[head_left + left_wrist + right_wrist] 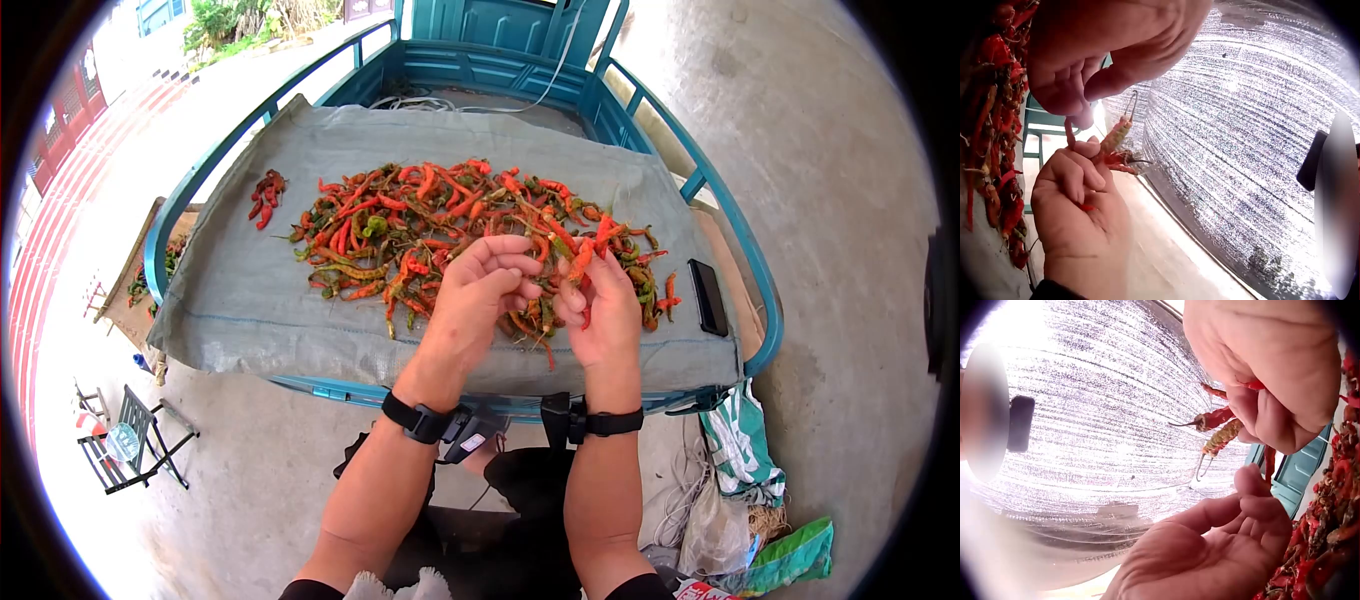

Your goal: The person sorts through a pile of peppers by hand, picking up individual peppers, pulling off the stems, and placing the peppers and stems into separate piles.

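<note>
My right hand (pixel 608 315) holds several dried chili peppers (pixel 1221 437), mostly red, one yellowish green, with thin stems poking out past the fingers. Facing it, my left hand (pixel 465 305) has its thumb and fingers drawn together at the end of a slim red chili pepper (pixel 1269 464), which spans the two hands. The left fingertips pinch that end; part of it is hidden behind them. Both hands are over the near side of a wide pile of red, orange and green chili peppers (pixel 430 185), spread on a grey cloth (pixel 240 310).
The cloth covers the bed of a teal cart with side rails (pixel 700 165). A black phone (pixel 708 297) lies at the cloth's right edge, and a small bunch of red peppers (pixel 267 195) lies apart at left. Sacks (pixel 742 440) stand below right; a folding chair (pixel 135 440) is at left.
</note>
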